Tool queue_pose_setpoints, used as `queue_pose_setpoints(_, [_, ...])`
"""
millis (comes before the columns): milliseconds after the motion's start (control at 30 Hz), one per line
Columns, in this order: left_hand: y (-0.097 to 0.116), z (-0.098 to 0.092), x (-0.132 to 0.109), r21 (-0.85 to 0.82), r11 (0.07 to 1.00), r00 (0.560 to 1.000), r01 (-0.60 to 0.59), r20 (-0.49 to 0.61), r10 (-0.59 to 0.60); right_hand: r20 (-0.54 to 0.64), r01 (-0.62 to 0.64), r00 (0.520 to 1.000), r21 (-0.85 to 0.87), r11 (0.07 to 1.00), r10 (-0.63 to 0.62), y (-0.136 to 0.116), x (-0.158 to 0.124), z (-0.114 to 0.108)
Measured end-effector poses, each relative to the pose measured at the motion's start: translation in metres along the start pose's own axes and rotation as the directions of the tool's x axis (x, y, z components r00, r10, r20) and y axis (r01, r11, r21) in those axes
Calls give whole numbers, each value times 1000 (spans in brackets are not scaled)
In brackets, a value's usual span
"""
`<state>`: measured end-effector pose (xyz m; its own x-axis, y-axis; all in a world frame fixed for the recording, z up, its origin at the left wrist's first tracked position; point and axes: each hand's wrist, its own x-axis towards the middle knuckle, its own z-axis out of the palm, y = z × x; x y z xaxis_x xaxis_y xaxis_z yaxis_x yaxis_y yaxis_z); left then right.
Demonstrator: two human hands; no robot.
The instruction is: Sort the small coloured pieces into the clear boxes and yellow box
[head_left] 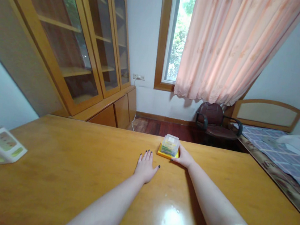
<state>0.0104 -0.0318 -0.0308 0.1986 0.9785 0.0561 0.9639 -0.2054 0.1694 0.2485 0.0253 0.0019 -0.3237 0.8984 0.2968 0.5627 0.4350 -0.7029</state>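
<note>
Near the far edge of the wooden table (78, 162) stands a small clear plastic box (171, 141) with yellow and green contents showing through its wall. Under it lies a flat yellow piece (162, 153); whether the two are joined I cannot tell. My right hand (184, 157) grips this stack from its right side, thumb at the near side and the other fingers partly hidden behind. Just left of the stack, my left hand (145, 168) rests palm down on the tabletop, fingers spread, holding nothing and apart from the box.
A white-and-clear plastic container (1, 145) sits at the table's left end. Beyond the table are a glass-door cabinet (88, 39), a brown armchair (211, 120), and a bed (268, 145) on the right. A pink curtain (229, 45) partly covers the window.
</note>
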Motion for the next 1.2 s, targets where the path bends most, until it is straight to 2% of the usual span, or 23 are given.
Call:
queue_pose_setpoints(67, [0,1,0,0,1000,1000,-5,0,5,-24,-28,999,-53,998,27,7,-1,3])
queue_pose_setpoints(167, [-1,1,0,-2,1000,1000,-9,1,9,-218,-46,976,-153,987,12,12,-9,8])
queue_pose_setpoints(267, [-1,1,-1,2,1000,1000,-8,-3,8,-444,-26,892,-237,971,-85,2,-17,7])
queue_pose_setpoints(333, [0,0,-1,5,1000,1000,-9,1,9,-511,-58,854,-277,959,-95,-13,-14,2])
queue_pose_setpoints(367, [0,0,-1,6,1000,1000,-10,5,10,-506,-57,855,-300,952,-108,-21,-11,-1])
queue_pose_setpoints(500, [0,-3,-1,5,1000,1000,-12,14,11,-359,-25,922,-424,905,-143,-44,10,-13])
queue_pose_setpoints(667, [1,-3,-1,2,1000,1000,-2,11,2,-260,-5,957,-465,885,-131,-48,24,-13])
queue_pose_setpoints(800, [1,-1,0,-8,1000,1000,1,-1,-1,-359,-11,924,-368,930,-131,-55,15,-10])
queue_pose_setpoints(900, [0,-2,0,-8,1000,1000,-4,-5,4,-526,-4,843,-215,977,-112,-67,-9,0])
queue_pose_setpoints(967, [1,-2,-1,-5,1000,1000,-6,-10,6,-645,-26,765,-25,999,4,-75,-32,14])
queue_pose_setpoints(1033, [1,-3,-1,-6,1000,1000,-7,-13,7,-658,-15,737,215,976,156,-80,-55,34])
queue_pose_setpoints(1133, [1,-4,0,-41,999,1000,-10,-27,9,-429,-69,835,540,839,345,-80,-77,63])
queue_pose_setpoints(1200, [-2,-6,-1,-125,992,998,6,-66,-15,-268,-140,897,579,803,350,-75,-82,76])
